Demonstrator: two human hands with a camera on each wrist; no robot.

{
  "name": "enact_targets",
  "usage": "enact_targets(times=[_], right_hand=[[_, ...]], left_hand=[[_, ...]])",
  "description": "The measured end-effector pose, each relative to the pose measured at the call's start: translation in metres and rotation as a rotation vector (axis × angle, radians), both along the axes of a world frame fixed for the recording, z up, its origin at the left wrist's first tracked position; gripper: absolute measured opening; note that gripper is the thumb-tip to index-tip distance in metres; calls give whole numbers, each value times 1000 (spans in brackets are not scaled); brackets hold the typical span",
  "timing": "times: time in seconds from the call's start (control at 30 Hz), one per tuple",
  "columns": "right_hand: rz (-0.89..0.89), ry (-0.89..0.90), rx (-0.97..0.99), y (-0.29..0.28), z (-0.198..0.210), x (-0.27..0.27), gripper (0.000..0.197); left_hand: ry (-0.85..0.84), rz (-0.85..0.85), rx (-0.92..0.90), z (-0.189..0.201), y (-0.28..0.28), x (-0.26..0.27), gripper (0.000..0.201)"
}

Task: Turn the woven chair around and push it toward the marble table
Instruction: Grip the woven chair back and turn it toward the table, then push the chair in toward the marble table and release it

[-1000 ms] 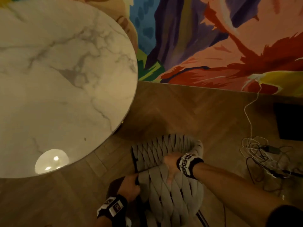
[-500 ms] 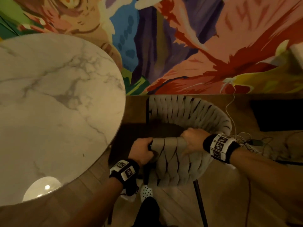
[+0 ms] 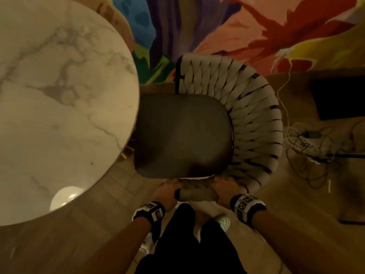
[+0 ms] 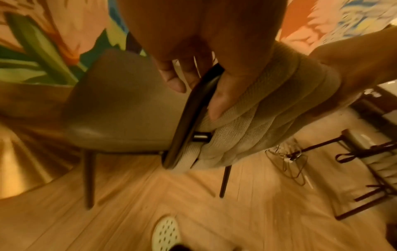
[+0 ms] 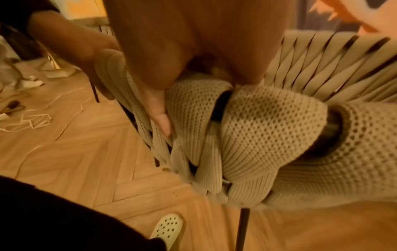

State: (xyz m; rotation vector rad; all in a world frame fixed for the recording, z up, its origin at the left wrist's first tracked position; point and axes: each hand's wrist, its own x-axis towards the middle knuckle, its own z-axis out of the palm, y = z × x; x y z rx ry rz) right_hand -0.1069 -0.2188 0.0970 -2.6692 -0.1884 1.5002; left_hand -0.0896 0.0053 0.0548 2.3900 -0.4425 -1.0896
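Note:
The woven chair [image 3: 250, 115] stands in front of me, its beige strap back curving round the far and right sides. Its dark seat [image 3: 183, 135] faces the round marble table [image 3: 59, 95] on the left, and the seat's left edge meets the table rim in the head view. My left hand [image 3: 167, 191] grips the near end of the back, fingers curled round the dark frame and straps [image 4: 199, 71]. My right hand [image 3: 225, 188] grips the woven straps just beside it, thumb pressed on the weave [image 5: 159, 108].
A tangle of cables [image 3: 308, 143] and a dark flat object [image 3: 339, 97] lie on the wooden floor to the right. A painted wall [image 3: 237, 26] rises close behind the chair. My legs and pale perforated shoes [image 3: 223, 222] are right behind it. Another chair [image 4: 365, 178] stands nearby.
The chair has swung round in my hands: earlier its back faced me, now its seat shows and opens toward the table. Both hands have stayed on the woven back.

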Motion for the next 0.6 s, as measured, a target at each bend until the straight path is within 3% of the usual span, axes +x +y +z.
enact_targets(times=[0.13, 0.3, 0.4, 0.47, 0.53, 0.6], right_hand=[[-114, 127, 13, 12, -22, -49, 63], [-359, 85, 125, 7, -26, -96, 37], [-907, -32, 258, -17, -11, -110, 21], [-1394, -119, 328, -39, -4, -123, 10], [-1909, -66, 409, -53, -3, -137, 14], [-2264, 73, 513, -64, -11, -144, 24]], left_hand=[[100, 7, 85, -14, 15, -42, 20], [236, 168, 124, -44, 32, -77, 20], [349, 514, 122, -44, 34, -81, 11], [566, 870, 98, -34, 34, -78, 32], [819, 1234, -62, -19, 32, -74, 22], [952, 1435, -186, -8, 28, -64, 13]])
